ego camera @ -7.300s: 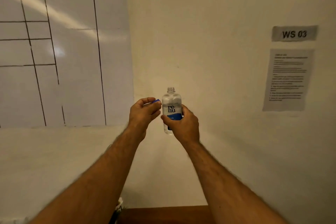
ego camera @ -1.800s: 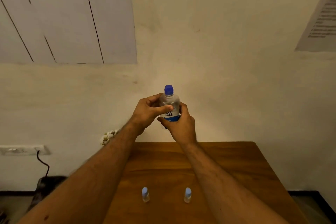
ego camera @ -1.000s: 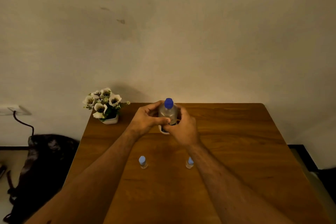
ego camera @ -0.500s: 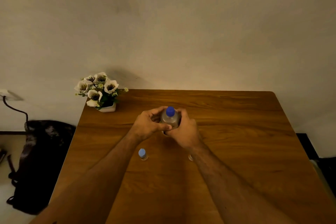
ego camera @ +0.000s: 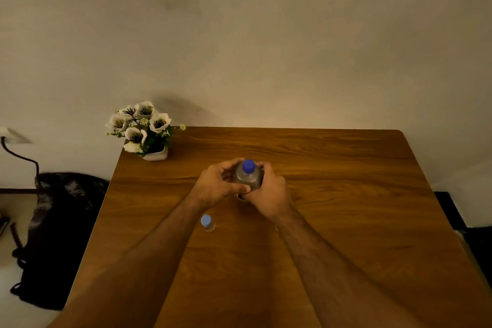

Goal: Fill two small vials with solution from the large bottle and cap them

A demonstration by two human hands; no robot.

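Observation:
The large clear bottle [ego camera: 249,177] with a blue cap stands upright at the middle of the wooden table [ego camera: 346,194], its base at the table top. My left hand [ego camera: 217,186] wraps its left side and my right hand [ego camera: 269,196] wraps its right side. One small vial [ego camera: 207,222] with a pale blue cap stands on the table just under my left wrist. The second vial is almost wholly hidden behind my right forearm.
A white pot of white flowers [ego camera: 143,132] sits at the table's far left corner, against the wall. A dark bag [ego camera: 58,234] lies on the floor left of the table, below a wall socket with a cable [ego camera: 18,154].
The bottle's cap went back on, then both hands brought the bottle down from chest height to the table. My view tilted down from the wall to the table top.

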